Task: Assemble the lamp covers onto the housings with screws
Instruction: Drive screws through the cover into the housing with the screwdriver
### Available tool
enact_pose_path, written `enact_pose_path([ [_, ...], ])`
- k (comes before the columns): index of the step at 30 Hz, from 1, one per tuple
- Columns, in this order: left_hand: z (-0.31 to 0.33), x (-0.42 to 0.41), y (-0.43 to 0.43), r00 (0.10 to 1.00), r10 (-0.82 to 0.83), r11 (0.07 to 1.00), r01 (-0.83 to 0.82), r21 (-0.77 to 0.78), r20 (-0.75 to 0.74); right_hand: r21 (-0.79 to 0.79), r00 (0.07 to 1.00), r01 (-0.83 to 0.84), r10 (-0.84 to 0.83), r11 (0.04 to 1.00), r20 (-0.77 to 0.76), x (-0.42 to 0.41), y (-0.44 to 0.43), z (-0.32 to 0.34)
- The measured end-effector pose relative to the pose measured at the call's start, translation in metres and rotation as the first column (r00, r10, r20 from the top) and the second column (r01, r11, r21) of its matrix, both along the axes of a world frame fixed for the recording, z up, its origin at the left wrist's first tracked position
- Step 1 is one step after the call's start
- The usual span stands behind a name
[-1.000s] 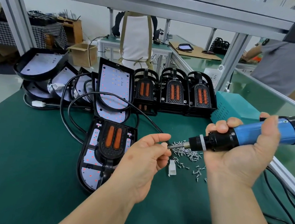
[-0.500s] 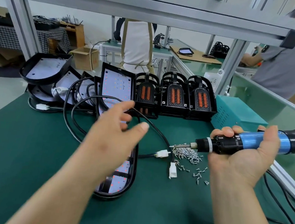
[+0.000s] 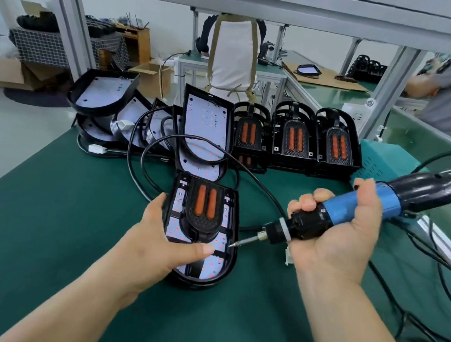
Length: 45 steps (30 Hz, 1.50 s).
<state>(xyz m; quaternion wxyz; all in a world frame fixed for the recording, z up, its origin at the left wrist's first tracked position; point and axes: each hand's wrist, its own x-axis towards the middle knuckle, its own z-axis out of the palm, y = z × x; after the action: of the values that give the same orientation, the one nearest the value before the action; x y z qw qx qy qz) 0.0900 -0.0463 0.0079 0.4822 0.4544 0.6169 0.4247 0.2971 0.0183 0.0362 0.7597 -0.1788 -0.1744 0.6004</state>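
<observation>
A black lamp housing (image 3: 225, 269) with a white LED board lies on the green mat, and a black cover (image 3: 204, 210) with two orange strips sits on it. My left hand (image 3: 158, 244) grips the housing's left edge, thumb lying across the board. My right hand (image 3: 333, 232) holds a blue and black electric screwdriver (image 3: 352, 209). Its bit tip (image 3: 233, 244) touches the board near the right rim, beside my thumb.
Three stacks of covers (image 3: 292, 138) stand behind, with a leaning housing (image 3: 209, 125) and more open housings (image 3: 103, 92) to the left. Black cables (image 3: 150, 148) loop over the mat. A teal box (image 3: 369, 161) sits at right. People work at benches beyond.
My left hand came back from reaching forward and took hold of the housing. The screwdriver swung down and left until its bit met the board.
</observation>
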Motion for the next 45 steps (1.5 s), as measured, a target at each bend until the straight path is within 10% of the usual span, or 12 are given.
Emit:
enact_pose_path([
  [32,-0.013,0.006,-0.006,0.998,0.019,0.998,-0.023,0.06,0.068,0.153,0.939,0.03,-0.081,0.988,0.335,-0.032,-0.002,0.0],
  [45,-0.012,0.01,-0.006,0.998,0.05,0.996,-0.052,0.067,0.028,0.459,0.762,-0.183,-0.17,0.869,0.625,-0.054,-0.039,0.005],
])
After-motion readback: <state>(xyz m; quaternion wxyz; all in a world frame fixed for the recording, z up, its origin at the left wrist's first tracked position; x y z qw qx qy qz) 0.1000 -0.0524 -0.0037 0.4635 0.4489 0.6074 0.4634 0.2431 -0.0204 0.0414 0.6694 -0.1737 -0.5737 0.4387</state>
